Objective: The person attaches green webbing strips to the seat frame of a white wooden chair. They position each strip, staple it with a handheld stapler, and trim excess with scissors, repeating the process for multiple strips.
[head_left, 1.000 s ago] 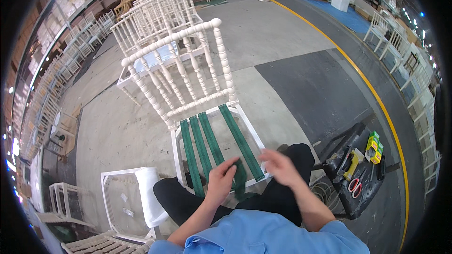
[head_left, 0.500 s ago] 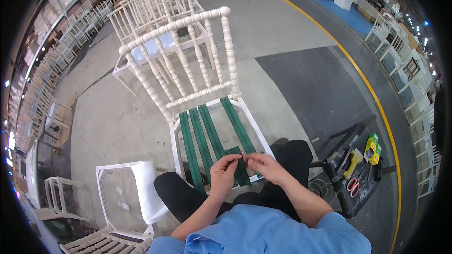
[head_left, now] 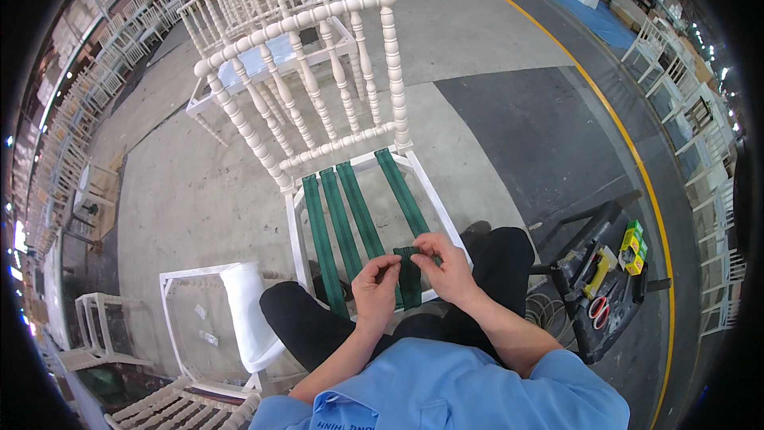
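A white chair (head_left: 294, 231) with a turned spindle back (head_left: 342, 80) stands in front of me, its seat frame between my knees. Green webbing straps (head_left: 322, 243) run from the back rail toward the front rail. Near the front, my left hand (head_left: 376, 287) and my right hand (head_left: 446, 267) pinch the upper end of a loose green webbing strap (head_left: 410, 283), one at each edge. That end looks folded over, and the strap hangs down toward the front rail. Both hands are closed, with fingertips close together.
At right, a black stool (head_left: 593, 342) carries red-handled scissors (head_left: 598, 310), a yellow-handled tool (head_left: 597, 275) and a yellow-green box (head_left: 633, 247). Another white chair (head_left: 179, 326) lies at left with a white roll (head_left: 245, 314) against it. More spindle chairs (head_left: 255, 0) stand ahead.
My right hand has come in from beside the strap and now grips its end. The strap's end is drawn more upright between both hands. The view has shifted slightly.
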Available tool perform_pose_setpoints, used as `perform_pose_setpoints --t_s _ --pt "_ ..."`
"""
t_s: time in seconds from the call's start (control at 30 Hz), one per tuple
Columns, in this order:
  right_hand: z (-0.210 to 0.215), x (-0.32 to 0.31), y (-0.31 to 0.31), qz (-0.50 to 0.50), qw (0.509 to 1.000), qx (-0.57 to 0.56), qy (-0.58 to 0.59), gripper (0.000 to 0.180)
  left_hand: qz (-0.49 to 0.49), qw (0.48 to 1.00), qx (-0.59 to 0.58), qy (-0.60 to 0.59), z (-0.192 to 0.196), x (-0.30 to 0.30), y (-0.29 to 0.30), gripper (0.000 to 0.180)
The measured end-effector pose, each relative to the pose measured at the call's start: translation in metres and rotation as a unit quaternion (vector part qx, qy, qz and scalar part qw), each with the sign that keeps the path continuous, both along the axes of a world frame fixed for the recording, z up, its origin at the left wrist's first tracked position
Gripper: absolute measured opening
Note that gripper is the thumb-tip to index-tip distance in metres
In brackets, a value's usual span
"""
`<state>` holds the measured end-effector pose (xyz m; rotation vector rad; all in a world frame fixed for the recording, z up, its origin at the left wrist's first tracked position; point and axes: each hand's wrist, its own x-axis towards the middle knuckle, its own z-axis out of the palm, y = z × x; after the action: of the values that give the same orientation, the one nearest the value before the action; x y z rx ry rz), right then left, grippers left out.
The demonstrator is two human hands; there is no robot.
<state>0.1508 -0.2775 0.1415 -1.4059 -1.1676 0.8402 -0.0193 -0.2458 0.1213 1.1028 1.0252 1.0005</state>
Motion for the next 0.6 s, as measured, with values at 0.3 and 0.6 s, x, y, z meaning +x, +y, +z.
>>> perform_pose_setpoints --t_s 0.3,0.6 --pt "0.004 0.006 0.012 0.061 0.992 0.036 -0.109 0.023 -0.003 1.000 0.010 -0.016 0.000 -0.003 0.007 0.023" --pt "-0.004 -0.001 0.036 0.061 0.987 0.056 -0.139 0.019 0.030 0.996 0.075 0.046 -0.011 -0.005 0.027 0.022"
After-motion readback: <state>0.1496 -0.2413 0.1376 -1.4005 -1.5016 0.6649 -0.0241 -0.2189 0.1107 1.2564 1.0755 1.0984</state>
